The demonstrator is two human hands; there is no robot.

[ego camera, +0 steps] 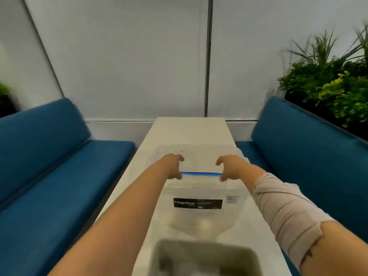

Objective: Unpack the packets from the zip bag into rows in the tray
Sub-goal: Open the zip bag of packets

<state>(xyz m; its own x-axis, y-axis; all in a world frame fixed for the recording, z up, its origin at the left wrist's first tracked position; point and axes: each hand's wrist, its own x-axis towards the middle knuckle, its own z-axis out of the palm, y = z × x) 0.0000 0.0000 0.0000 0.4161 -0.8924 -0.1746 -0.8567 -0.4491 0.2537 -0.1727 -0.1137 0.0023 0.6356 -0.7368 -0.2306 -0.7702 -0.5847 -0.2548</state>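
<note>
A clear zip bag (201,173) with a blue zip strip is stretched between my two hands above the middle of the table. My left hand (175,166) pinches the strip's left end and my right hand (228,167) pinches its right end. The bag's clear body falls toward me, and pale contents show faintly through it; single packets cannot be made out. A grey tray (159,253) sits blurred at the table's near edge, and its inside is unclear.
A clear plastic box with a black Megabox label (198,203) stands on the long white table (191,132), beneath and around the bag. Blue benches run along the left (59,176) and right (308,156). Green plants (328,86) rise behind the right bench.
</note>
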